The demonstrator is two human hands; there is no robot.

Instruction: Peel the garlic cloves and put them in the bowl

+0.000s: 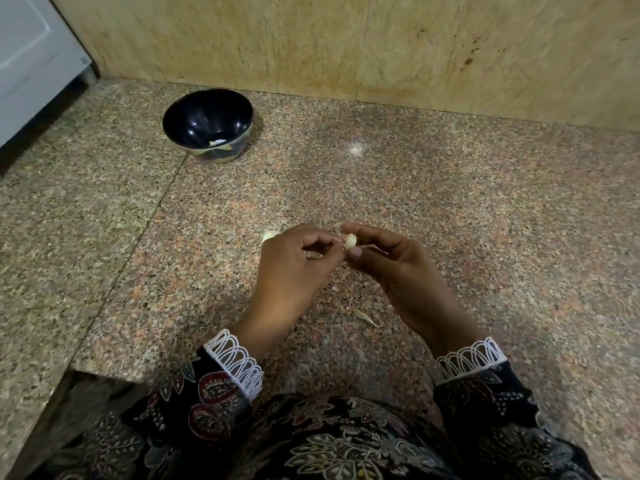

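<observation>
We pinch the pale garlic clove between right hand and left hand fingertips, stripping skin, the dark glossy round bowl waiting at eleven o'clock.

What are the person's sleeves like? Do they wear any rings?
Both hands are bare. The left sleeve and right sleeve are dark cloth printed with red paisley shapes and pale leaves. Each cuff ends in white looped lace. The left hand and right hand show no clear ring or watch.
</observation>
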